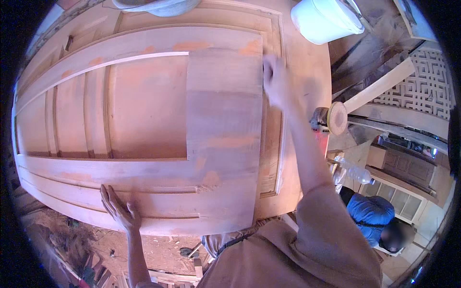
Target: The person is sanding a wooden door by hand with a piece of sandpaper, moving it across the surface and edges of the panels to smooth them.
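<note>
A wooden panelled door (221,110) lies flat in front of me, with orange filler patches on its frame and recessed panels on the left. Flat on the door's near rail rests my left hand (121,211), fingers stretched out and holding nothing. At the door's right edge, towards the far corner, my right hand (274,79) is closed and somewhat blurred. Whatever its fingers hold, if anything, is hidden. A second wooden door (293,158) lies beneath the first and sticks out to the right.
An angle grinder with a round sanding disc (337,118) rests at the lower door's right edge. A white bucket (326,21) stands far right, and a basin (158,6) at the far edge. A person in blue (372,211) is at the right, near a plastic bottle (355,173).
</note>
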Motion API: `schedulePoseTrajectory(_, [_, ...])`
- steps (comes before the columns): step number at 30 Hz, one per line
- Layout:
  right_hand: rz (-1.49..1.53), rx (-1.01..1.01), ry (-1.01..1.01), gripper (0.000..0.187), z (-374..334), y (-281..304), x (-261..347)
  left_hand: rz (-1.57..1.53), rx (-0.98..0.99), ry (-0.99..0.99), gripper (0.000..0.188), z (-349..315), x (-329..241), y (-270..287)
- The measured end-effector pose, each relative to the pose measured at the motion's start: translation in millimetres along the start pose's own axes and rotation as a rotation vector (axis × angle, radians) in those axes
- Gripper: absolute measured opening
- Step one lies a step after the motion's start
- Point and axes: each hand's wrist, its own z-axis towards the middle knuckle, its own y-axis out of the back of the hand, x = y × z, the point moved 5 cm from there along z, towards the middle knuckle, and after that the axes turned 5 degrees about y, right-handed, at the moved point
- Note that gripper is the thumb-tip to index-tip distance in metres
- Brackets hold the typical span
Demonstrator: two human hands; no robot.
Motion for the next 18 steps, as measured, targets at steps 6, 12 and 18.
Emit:
schedulePoseTrajectory(6, [-0.137,0.001,0.040,0.014,67.3,2.4,-39.0,-0.047,-0.013,-0.042,0.076,10.1,-13.4,-4.6])
schedulePoseTrajectory(12, [-0.037,0.063,-0.087,0.016,77.1,-4.2,-28.9,-0.005,-0.011,-0.024,0.075,5.5,-7.8,-5.7])
schedulePoseTrajectory(18, [-0.109,-0.058,-0.003,0.019,12.1,-5.3,-17.8,-0.007,-0.027,-0.032,0.076,3.7,-7.6,-0.4])
